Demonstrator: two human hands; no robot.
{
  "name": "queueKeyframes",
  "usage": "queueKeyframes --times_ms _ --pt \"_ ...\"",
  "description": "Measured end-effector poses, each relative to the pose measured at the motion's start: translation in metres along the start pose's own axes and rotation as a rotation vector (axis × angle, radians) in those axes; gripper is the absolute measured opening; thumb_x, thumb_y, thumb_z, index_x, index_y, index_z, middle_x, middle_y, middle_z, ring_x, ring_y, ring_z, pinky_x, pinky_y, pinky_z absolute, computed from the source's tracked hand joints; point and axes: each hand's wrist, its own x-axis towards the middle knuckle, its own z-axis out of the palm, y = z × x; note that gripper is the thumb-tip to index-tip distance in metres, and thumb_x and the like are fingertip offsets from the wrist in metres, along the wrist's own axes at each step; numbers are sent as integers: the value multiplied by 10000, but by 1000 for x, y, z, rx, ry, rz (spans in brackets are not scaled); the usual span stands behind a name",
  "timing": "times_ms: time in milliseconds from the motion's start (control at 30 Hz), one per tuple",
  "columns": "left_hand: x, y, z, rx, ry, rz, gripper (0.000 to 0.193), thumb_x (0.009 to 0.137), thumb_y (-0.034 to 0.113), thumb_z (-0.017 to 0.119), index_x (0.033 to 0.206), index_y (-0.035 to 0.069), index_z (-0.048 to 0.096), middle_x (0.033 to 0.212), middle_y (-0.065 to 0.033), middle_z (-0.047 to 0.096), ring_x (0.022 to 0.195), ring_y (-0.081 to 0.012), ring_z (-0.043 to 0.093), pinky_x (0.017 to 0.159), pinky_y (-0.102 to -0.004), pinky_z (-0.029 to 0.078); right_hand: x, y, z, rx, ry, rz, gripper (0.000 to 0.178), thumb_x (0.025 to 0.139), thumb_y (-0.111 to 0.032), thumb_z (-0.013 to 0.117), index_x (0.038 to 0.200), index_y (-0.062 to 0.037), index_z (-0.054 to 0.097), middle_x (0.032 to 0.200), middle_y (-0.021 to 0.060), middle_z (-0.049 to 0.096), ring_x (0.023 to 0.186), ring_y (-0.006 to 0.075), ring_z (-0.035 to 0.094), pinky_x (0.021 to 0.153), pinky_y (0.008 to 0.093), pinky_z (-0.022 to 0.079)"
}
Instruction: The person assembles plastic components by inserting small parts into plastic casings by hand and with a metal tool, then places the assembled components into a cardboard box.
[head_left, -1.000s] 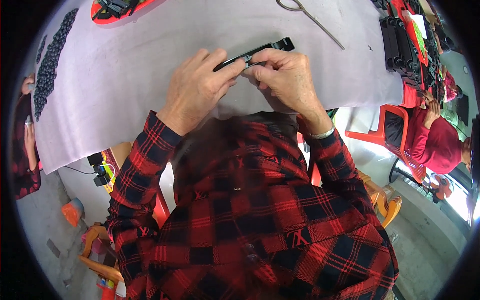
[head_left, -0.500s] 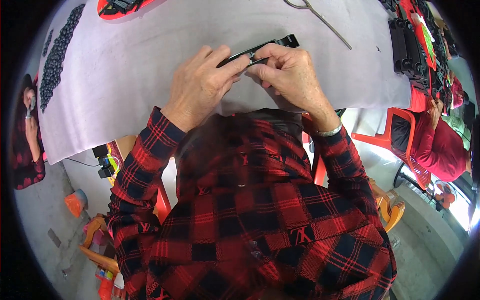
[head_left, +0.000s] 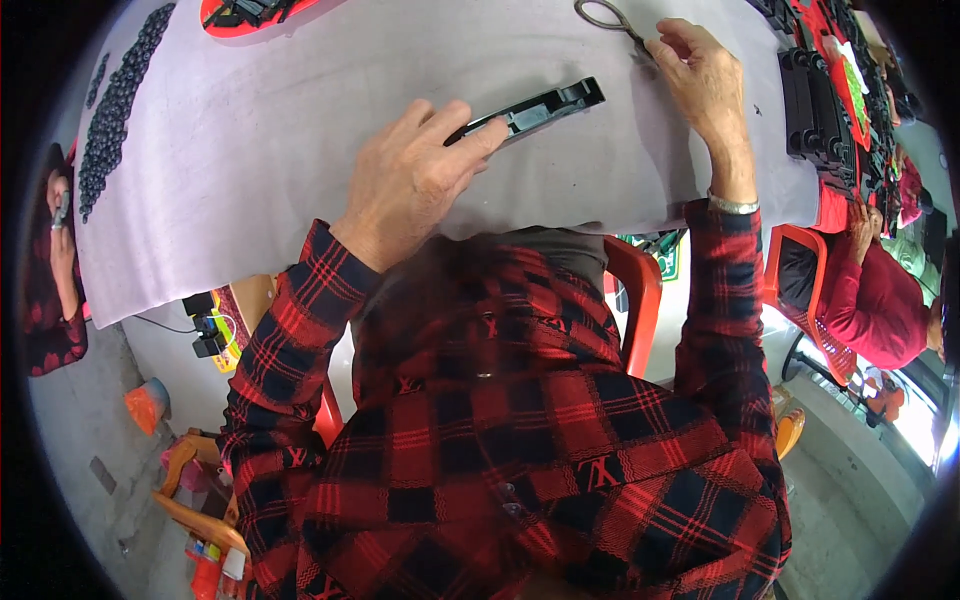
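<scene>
A long, narrow black plastic part [head_left: 545, 112] with a hollow inside is held in my left hand [head_left: 405, 175]. My left fingers close round its near-left end, above the table. Farther right, my right hand [head_left: 700, 85] has its thumb and bent fingers on a thin metal rod with a looped handle [head_left: 603, 14]. The loop shows beyond the fingertips; the rest of the rod is hidden under the hand.
A pale cloth covers the table [head_left: 300, 150]. A red dish of black pieces [head_left: 255, 18] stands at the far left edge, near a pile of small black pieces [head_left: 115, 115]. Stacked black parts [head_left: 815, 105] lie at the right. Other people sit on both sides.
My right hand has let go of the black plastic part and moved right and away to the looped rod. My left hand keeps its hold in nearly the same place.
</scene>
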Motion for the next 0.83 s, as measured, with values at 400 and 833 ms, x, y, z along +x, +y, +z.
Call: queueKeyframes --times_ms 400,833 --pt "-1 -2 2 -7 12 3 394 798 127 770 1181 190 703 910 2 551 802 -213 552 650 -353 519 26 0 18 -374 -100 -105 242 839 -135 676 1065 -60 723 996 162 739 937 367 712 820 450 559" --pt "-3 -3 -1 -22 -30 -4 419 785 60 742 1183 179 683 933 -14 548 822 -223 558 675 -365 528 2 3 1 1325 -312 256 318 879 -38 575 1192 -46 627 1066 53 583 678 56 492 600 214 432"
